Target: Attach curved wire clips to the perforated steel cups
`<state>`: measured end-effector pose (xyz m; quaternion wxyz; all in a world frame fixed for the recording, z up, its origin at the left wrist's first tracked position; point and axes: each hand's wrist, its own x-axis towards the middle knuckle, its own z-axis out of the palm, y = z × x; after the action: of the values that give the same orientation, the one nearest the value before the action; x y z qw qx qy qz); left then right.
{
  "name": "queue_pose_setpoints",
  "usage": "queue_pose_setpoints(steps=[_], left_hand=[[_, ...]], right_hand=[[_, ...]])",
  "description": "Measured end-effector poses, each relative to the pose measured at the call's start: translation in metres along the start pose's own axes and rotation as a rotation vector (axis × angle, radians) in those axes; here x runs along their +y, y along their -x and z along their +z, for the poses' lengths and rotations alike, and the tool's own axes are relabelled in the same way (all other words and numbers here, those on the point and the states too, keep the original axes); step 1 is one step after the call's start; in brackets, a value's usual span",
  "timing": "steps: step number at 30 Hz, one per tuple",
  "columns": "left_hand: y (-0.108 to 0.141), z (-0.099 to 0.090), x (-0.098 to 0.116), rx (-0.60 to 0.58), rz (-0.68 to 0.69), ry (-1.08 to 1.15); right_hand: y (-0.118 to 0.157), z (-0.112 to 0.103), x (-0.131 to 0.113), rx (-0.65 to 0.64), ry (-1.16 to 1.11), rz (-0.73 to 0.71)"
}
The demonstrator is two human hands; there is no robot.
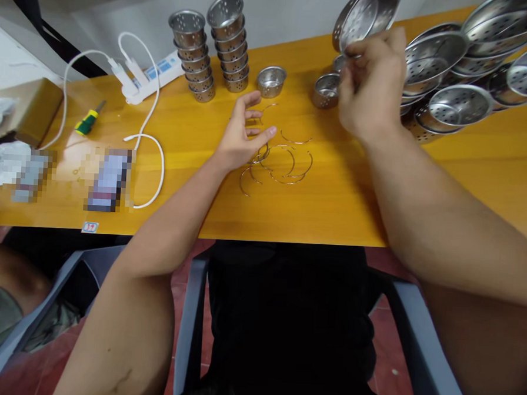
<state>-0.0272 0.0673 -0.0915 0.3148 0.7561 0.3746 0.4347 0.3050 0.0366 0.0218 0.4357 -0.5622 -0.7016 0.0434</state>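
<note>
My right hand is raised at the back of the table, its fingers closed at the rim of a tilted, perforated metal bowl. Below that hand stands a small metal cup, with part of another behind it. My left hand is open, fingers spread, and holds nothing. Beside and under it lie several thin curved wires in a loose heap. Just beyond its fingertips stands a single small perforated cup.
Two stacks of perforated cups stand near the wall. Several larger perforated bowls are piled at right. On the left are a white power strip, cables, a screwdriver, a phone and a cardboard box. Another person's leg shows at lower left.
</note>
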Motion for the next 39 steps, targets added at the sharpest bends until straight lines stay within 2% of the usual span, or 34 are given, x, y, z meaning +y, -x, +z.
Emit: queue_pose_setpoints(steps=[4,8,11,15,18,21,24,27,30,34,36,39], left_hand=[[0.001,0.002,0.004,0.0,-0.01,-0.001],[0.003,0.004,0.015,0.028,-0.049,0.015],[0.003,0.005,0.018,0.025,-0.065,0.002],[0.002,0.006,0.014,0.05,-0.05,0.029],[0.002,0.006,0.011,0.055,-0.039,0.047],[0.003,0.007,0.011,0.06,-0.024,0.055],[0.004,0.007,0.013,0.076,-0.03,0.054],[0.003,0.008,0.013,0.061,-0.032,0.033],[0.002,0.008,0.013,0.056,-0.034,0.022],[0.002,0.009,0.015,0.082,-0.053,0.033],[0.001,0.009,0.014,0.078,-0.054,0.029],[0.0,0.008,0.012,0.05,-0.049,0.023]], right_hand=[[-0.001,0.001,-0.001,0.03,-0.034,-0.025],[0.001,0.0,-0.01,-0.021,-0.004,0.011],[0.008,-0.002,-0.023,-0.107,0.121,-0.011],[0.026,-0.001,-0.045,-0.322,0.119,-0.093],[0.037,-0.002,-0.063,-0.433,0.13,-0.05],[0.038,-0.003,-0.071,-0.461,0.231,0.003],[0.032,-0.003,-0.06,-0.457,0.379,0.14],[0.024,-0.006,-0.032,-0.439,0.338,0.271],[0.022,-0.011,-0.01,-0.368,0.218,0.2],[0.021,-0.003,-0.004,-0.249,0.209,0.03],[0.016,0.009,-0.004,-0.275,0.24,0.014],[0.008,0.026,0.0,-0.391,0.256,0.047]])
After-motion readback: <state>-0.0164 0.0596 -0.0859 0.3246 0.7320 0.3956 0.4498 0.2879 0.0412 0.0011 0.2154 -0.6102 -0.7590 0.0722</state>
